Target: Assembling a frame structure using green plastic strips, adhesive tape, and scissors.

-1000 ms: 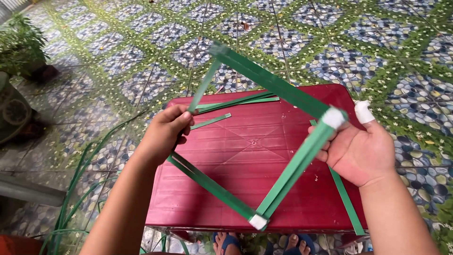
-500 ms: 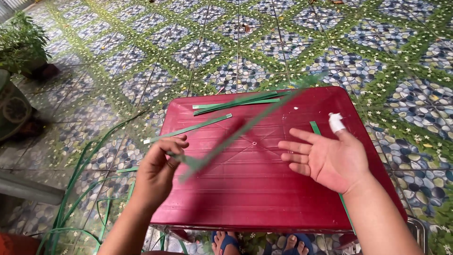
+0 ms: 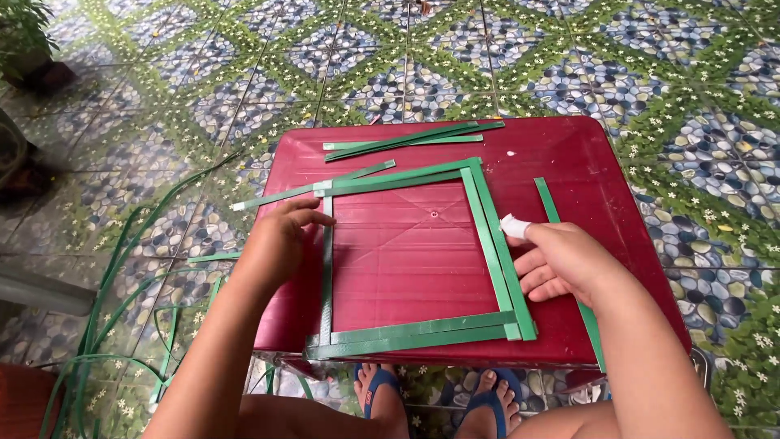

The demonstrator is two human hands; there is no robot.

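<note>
- The left hand [image 3: 280, 240] lies with loosely curled fingers on the left strip of the green leaf-strip frame [image 3: 422, 258], grasping nothing.
- The right hand [image 3: 561, 260], thumb wrapped in white, rests against the frame's right strip, fingers half bent, holding nothing.
- The square frame lies flat on the red plastic table [image 3: 569, 150].
- Loose green strips [image 3: 406, 140] lie at the table's far edge.

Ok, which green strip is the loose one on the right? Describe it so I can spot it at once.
Start at the red plastic table. On it lies a square frame of green strips, with the right hand at its right side. The loose strip lies just outside that side, a single band running toward the near edge, passing under the hand. Unlike the frame's doubled sides, it joins nothing.
</note>
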